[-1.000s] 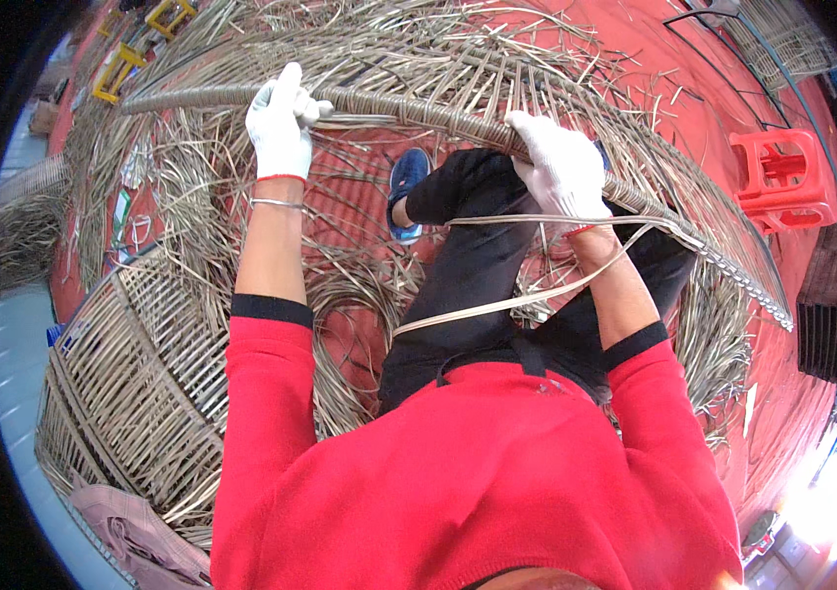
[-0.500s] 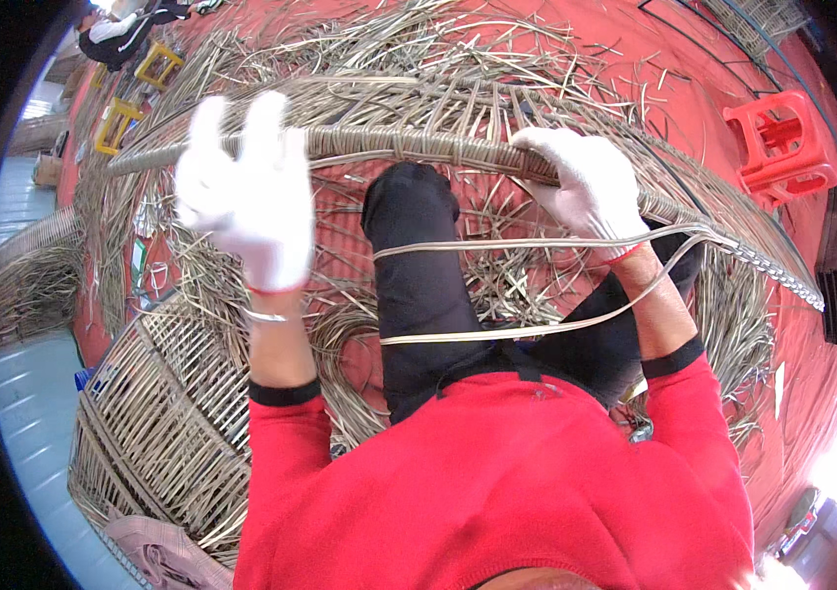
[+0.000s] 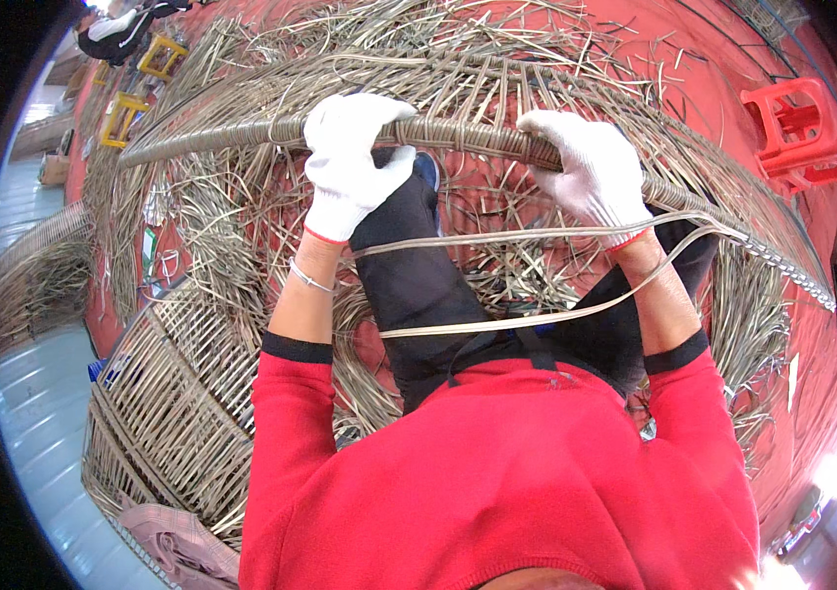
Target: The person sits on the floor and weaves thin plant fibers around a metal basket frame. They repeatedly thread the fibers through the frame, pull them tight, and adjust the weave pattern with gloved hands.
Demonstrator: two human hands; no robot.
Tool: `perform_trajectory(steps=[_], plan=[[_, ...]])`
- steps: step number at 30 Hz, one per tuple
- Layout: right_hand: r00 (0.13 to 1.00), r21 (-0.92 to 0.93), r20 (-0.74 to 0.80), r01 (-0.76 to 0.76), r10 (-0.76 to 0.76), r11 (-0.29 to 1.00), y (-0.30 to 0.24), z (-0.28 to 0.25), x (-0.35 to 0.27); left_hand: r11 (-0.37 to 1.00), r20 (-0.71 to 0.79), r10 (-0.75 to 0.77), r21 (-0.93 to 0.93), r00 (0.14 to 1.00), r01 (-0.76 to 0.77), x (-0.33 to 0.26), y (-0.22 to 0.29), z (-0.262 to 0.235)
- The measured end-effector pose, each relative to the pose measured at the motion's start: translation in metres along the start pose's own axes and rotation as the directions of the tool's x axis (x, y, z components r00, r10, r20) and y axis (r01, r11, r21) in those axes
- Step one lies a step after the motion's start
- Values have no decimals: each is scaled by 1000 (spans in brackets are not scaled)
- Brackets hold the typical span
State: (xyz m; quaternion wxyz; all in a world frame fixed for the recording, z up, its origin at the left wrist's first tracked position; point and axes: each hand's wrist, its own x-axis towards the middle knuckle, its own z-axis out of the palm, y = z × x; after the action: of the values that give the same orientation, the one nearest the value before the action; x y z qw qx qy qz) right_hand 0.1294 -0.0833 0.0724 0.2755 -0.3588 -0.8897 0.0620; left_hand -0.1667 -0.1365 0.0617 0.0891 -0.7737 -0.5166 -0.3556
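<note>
Gripping the wrapped cane rim (image 3: 458, 136) of a big woven frame, the left hand (image 3: 352, 162) and the right hand (image 3: 591, 172), both in white gloves, are closed around it. A pale flat strip (image 3: 497, 236) loops below the right hand, over the person's dark trousers (image 3: 418, 285).

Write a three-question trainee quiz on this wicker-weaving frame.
1. True or false: both gloved hands rest on the wrapped rim.
2. What loops below the right hand? A) a flat cane strip B) a chain C) a hose
3. What colour is the stool at upper right?

Key:
1. True; the left hand also closes its grip on the rim.
2. A, the flat cane strip.
3. Red.
</note>
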Motion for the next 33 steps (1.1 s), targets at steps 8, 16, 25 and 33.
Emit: perform_trajectory(steps=[8, 16, 25, 33], plan=[[1000, 8, -11, -10, 10, 1000, 4, 9, 1, 992, 4, 43, 115, 999, -43, 3, -1, 9], [999, -14, 11, -43, 44, 999, 3, 9, 1, 991, 23, 48, 121, 999, -50, 3, -4, 9], [1000, 29, 3, -7, 7, 1000, 4, 9, -7, 989, 62, 54, 135, 997, -62, -3, -1, 11], [999, 71, 8, -35, 35, 997, 5, 9, -11, 991, 101, 25, 130, 995, -38, -3, 6, 11]])
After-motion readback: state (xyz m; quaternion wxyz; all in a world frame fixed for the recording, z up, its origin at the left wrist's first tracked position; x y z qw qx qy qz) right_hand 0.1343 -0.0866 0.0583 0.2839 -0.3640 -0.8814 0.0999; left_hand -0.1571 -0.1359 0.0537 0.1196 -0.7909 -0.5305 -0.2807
